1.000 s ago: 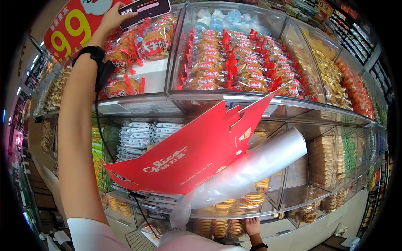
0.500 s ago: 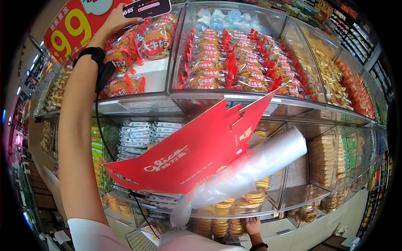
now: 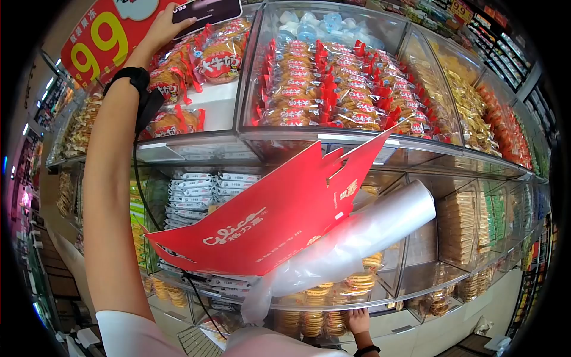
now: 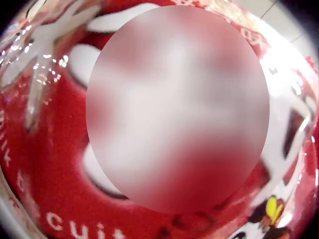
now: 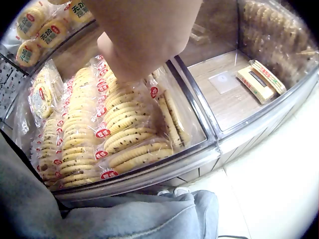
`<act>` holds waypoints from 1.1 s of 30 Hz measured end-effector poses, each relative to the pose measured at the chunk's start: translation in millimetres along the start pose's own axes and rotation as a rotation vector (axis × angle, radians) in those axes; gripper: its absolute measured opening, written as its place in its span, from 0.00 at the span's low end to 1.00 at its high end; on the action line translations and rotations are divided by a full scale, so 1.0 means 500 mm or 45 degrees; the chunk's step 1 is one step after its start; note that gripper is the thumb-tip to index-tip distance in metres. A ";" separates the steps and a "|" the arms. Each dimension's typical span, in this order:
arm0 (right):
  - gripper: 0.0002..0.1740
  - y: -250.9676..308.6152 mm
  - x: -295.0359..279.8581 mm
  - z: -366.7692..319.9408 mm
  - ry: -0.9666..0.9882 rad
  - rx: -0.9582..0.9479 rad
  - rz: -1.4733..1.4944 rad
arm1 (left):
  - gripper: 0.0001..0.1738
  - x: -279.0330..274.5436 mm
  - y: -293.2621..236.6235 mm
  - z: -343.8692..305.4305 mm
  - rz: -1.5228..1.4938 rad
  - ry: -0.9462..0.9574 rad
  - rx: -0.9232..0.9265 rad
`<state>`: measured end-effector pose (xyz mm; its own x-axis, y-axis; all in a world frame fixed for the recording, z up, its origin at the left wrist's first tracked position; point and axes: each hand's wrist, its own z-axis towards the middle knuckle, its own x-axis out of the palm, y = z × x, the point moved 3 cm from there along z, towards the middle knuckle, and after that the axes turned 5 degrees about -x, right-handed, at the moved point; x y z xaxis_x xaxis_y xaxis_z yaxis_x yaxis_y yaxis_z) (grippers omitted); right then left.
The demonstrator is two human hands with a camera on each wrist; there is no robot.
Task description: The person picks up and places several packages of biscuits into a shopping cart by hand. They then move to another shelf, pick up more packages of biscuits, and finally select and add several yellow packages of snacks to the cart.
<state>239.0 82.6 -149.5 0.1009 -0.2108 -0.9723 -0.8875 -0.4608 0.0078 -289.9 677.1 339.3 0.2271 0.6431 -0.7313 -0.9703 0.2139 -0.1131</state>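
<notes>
In the head view my left hand [image 3: 162,30] grips the end of a dark phone [image 3: 208,13] with its thumb across the screen. Below the phone lie red-and-clear biscuit packets [image 3: 222,58] in a top bin. Red wrapper with white lettering [image 4: 55,164] fills the left wrist view very close up. My right hand [image 3: 358,321] is low down at the lower bins. The right wrist view has that hand [image 5: 144,40] over rows of wrapped seeded biscuits [image 5: 124,114]. Its fingertips are hidden there, so I cannot tell whether it holds a packet.
A red cardboard panel [image 3: 262,229] and a roll of clear plastic bags [image 3: 380,229] jut out in front of the shelves. Clear dividers separate the bins. A black cable [image 3: 141,178] hangs from my left wrist. A red price sign [image 3: 98,44] stands at upper left.
The phone and my left hand have shifted up slightly, and the screen is tilted differently. My right hand stays in the same place.
</notes>
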 end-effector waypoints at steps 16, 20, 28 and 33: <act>0.13 0.001 -0.017 0.008 -0.207 -0.028 -0.032 | 0.26 -0.004 -0.002 0.004 -0.050 0.116 -0.023; 0.13 0.001 -0.013 0.008 -0.224 -0.022 -0.046 | 0.32 -0.016 -0.018 -0.012 -0.180 0.145 0.011; 0.15 0.002 -0.014 0.007 -0.148 0.004 -0.018 | 0.31 -0.017 -0.020 -0.019 -0.216 0.102 -0.059; 0.15 0.002 -0.013 0.005 -0.084 0.004 -0.026 | 0.28 -0.009 0.004 -0.009 -0.259 0.088 0.023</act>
<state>236.4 85.9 -143.8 0.0893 -0.1438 -0.9856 -0.8871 -0.4615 -0.0131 -293.2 671.4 339.5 0.4108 0.5334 -0.7394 -0.9034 0.3474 -0.2513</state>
